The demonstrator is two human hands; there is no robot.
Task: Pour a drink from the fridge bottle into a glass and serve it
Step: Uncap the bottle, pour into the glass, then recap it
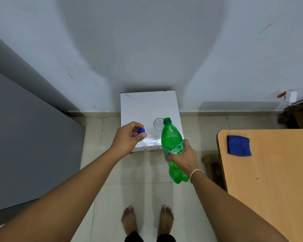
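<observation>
My right hand point(184, 158) grips a green plastic bottle point(171, 140) around its label, holding it above the floor with its open neck tipped slightly toward a clear glass point(157, 124). The glass stands upright on a small white table point(143, 105), just behind the bottle's mouth. My left hand point(129, 136) pinches the bottle's blue cap point(141, 131) between thumb and fingers, over the table's front left part. A blue ring stays on the bottle neck. The bottle's lower part behind my right hand is hidden.
A grey fridge side point(24, 145) fills the left. A wooden table point(269, 172) with a folded blue cloth point(238, 145) stands at the right. A wall runs behind the white table. My bare feet point(147, 219) stand on the tiled floor.
</observation>
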